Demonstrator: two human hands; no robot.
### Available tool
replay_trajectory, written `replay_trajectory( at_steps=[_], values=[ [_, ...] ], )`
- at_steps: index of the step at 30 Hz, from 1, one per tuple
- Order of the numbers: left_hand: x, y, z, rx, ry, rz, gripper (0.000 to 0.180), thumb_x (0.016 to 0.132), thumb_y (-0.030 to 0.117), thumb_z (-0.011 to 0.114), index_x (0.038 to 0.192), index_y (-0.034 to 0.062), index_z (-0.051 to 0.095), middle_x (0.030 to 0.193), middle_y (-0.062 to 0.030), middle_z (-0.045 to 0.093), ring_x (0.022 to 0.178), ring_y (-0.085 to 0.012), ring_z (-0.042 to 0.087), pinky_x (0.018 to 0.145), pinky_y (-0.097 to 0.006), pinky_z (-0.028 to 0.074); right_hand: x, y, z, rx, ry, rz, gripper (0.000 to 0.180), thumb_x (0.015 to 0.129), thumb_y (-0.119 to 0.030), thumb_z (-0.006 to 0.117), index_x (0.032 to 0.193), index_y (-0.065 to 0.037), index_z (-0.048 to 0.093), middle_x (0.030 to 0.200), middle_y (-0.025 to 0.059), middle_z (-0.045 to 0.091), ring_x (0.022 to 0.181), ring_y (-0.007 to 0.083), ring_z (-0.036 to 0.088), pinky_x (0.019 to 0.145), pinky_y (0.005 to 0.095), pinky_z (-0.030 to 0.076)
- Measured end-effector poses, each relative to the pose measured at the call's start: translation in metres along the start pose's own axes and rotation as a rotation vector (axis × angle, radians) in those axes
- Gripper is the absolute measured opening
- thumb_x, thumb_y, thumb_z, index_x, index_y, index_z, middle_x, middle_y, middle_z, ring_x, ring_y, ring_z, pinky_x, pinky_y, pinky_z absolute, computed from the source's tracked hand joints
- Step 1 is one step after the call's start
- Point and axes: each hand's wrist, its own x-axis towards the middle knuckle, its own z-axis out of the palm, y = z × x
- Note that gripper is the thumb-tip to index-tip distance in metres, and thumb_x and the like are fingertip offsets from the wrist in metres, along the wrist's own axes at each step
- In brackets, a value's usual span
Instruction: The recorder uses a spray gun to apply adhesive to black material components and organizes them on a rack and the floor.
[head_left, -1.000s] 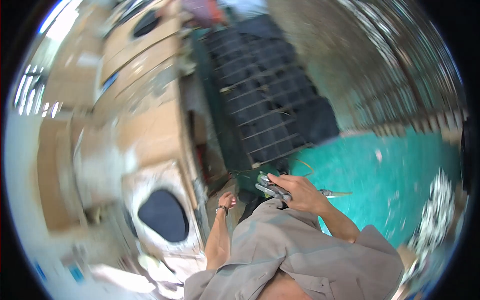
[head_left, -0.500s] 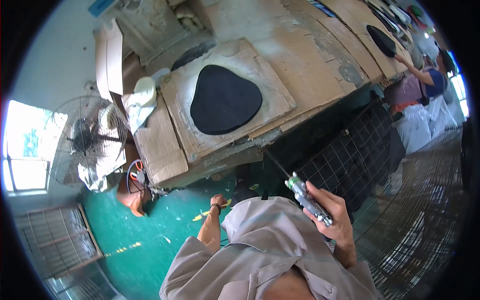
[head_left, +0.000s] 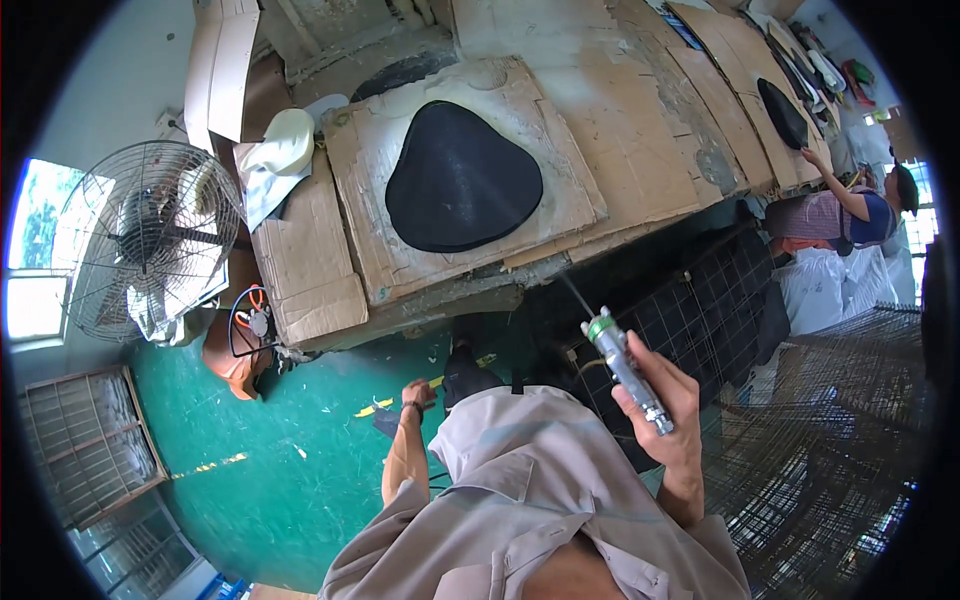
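The person's right hand [head_left: 668,405] is gripping a grey metal tool [head_left: 630,370], with the fingers wrapped firmly on its body. The tool is held before the right side of the trunk, tilted, so that its end with the green ring points forward and somewhat to the left, toward the edge of the workbench [head_left: 610,120]. The left hand [head_left: 418,393] hangs low beside the left hip, well apart from the tool, with a dark band [head_left: 411,406] around its wrist. From where I stand this hand is small and partly turned away, so I cannot tell if its fingers are open or closed.

The black pad [head_left: 465,178], which has three rounded corners, lies flat upon a stained cardboard sheet [head_left: 350,210] on the bench. It is ahead of both hands and well apart from them: forward and to the left of the right hand, forward and slightly to the right of the left one.

At the left end of the bench stands a large wire fan [head_left: 145,240], over the green floor [head_left: 290,450]. To the right, a wire rack [head_left: 700,300] stands close by the bench. Farther along, a co-worker [head_left: 835,210] reaches one hand to another black pad [head_left: 782,115] on the same bench.
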Motion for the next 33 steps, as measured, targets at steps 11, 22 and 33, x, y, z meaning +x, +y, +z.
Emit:
replay_trajectory(
  at_steps=[11,22,33],
  values=[
    [-0.002,0.103,0.027,-0.003,-0.06,0.259,0.034,0.092,0.012,0.061,0.126,0.0077,0.064,0.092,-0.0071,0.071,0.079,-0.0221,0.071,0.07,-0.041,0.059,-0.032,0.003,-0.023,-0.068,0.007,0.155,0.055,0.085,-0.002,0.073,0.137,0.003,0.057,0.1,0.0181,0.07,0.083,0.024,0.07,0.074,0.0313,0.055],
    [-0.007,0.03,-0.008,-0.034,0.054,0.025,0.034,0.088,0.009,0.06,0.121,0.0118,0.066,0.084,-0.0086,0.072,0.07,-0.0251,0.071,0.063,-0.048,0.057,0.021,-0.015,0.021,0.068,-0.111,-0.02,0.055,0.081,-0.001,0.074,0.134,0.005,0.059,0.096,0.0164,0.069,0.077,0.0224,0.066,0.07,0.0308,0.053],
    [-0.013,0.038,-0.011,-0.075,0.016,0.039,0.035,0.093,0.012,0.06,0.128,0.013,0.061,0.089,-0.0067,0.071,0.077,-0.0238,0.072,0.072,-0.046,0.059,0.019,-0.003,0.012,-0.162,0.01,-0.048,0.056,0.085,0.0,0.073,0.138,0.003,0.056,0.097,0.0169,0.069,0.081,0.0267,0.069,0.071,0.0348,0.055]
  ],
)
